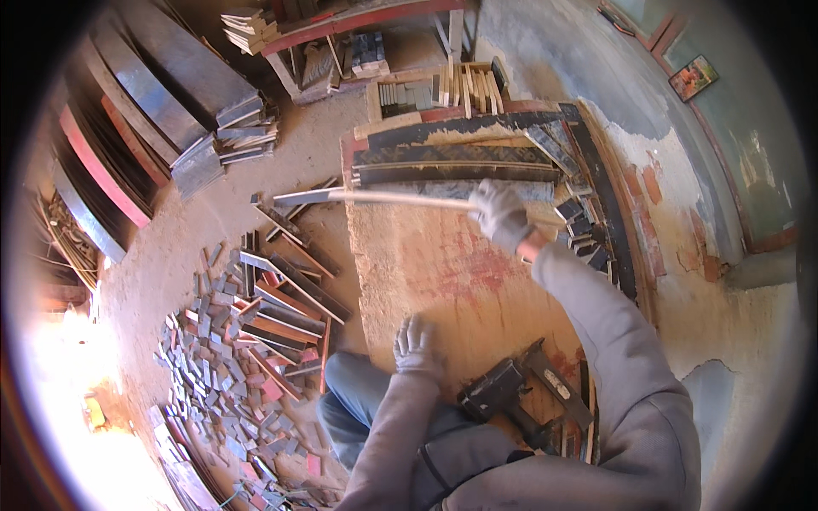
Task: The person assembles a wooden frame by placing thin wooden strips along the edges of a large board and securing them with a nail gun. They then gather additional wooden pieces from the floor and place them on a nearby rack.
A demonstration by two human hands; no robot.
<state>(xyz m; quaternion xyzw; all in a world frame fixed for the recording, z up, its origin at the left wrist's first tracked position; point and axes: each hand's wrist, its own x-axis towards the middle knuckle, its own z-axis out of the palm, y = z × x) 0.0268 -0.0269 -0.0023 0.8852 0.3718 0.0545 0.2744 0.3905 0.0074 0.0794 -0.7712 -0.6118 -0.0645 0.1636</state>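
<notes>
Apparently, a long strip (392,198) is being repositioned, extending past the wooden table's (443,264) left edge, the right hand (501,217) gripping one end. The left hand (417,347) is resting open; moving on is probably demanding clearance.

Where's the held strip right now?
The strip is above centre in the head view, right end in the right hand, left end past the left edge of the wooden board.
</notes>
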